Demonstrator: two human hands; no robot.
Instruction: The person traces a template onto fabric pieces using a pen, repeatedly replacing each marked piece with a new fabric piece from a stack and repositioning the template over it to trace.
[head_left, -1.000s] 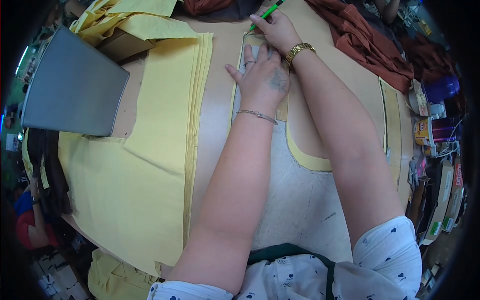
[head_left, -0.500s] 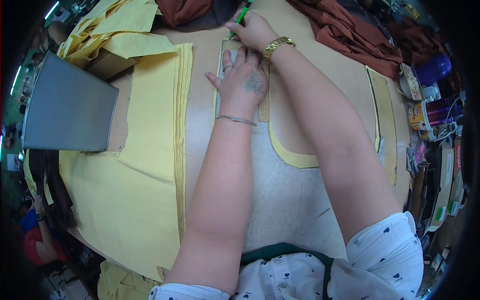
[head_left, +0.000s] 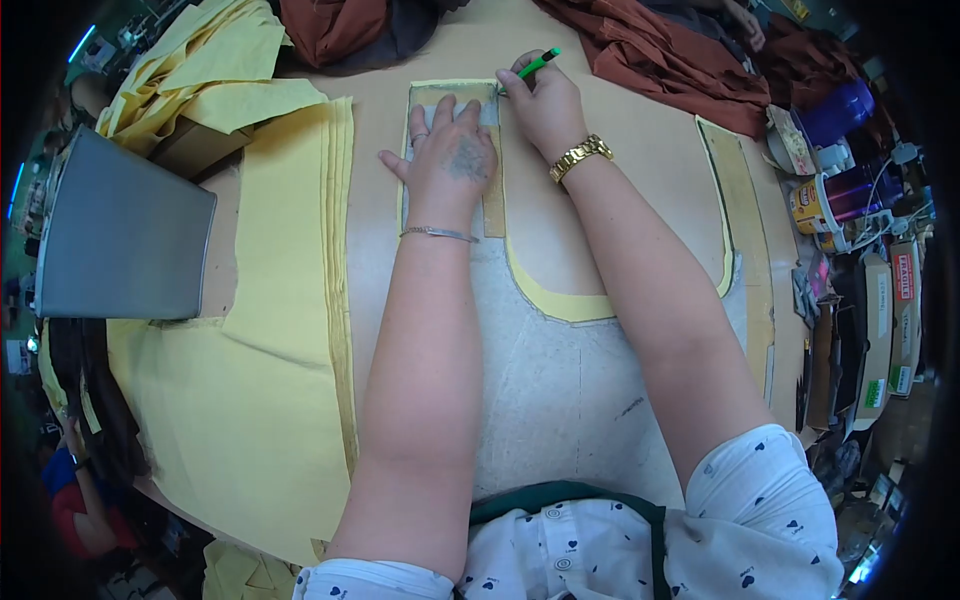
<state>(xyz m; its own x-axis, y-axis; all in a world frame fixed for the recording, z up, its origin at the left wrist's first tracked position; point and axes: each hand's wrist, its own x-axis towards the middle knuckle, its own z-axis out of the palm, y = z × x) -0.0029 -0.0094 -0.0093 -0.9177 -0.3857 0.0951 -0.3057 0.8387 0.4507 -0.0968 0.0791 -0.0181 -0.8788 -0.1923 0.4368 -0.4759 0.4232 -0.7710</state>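
Note:
My left hand (head_left: 448,155) lies flat with fingers spread on the narrow upper strap of a grey pattern piece (head_left: 560,390). Yellow fabric (head_left: 565,303) shows from under the pattern along its curved edge. In my right hand (head_left: 540,105) is a green pen (head_left: 541,62), pinched between thumb and fingers, its tip by the top right corner of the strap. A tan strip (head_left: 494,190) runs down the strap's right side, just beside my left hand. The palm side of both hands is hidden.
Stacked yellow fabric (head_left: 290,370) covers the left side, with a grey metal block (head_left: 125,235) on it. Reddish-brown cloth (head_left: 660,70) lies at the back right. Cups, a purple bottle (head_left: 838,112) and boxes line the right edge. Another person's hand (head_left: 745,25) is at the top right.
My right hand has moved with the pen from the strap's top left corner to its top right corner. My left hand stays flat on the strap. The whole view has shifted.

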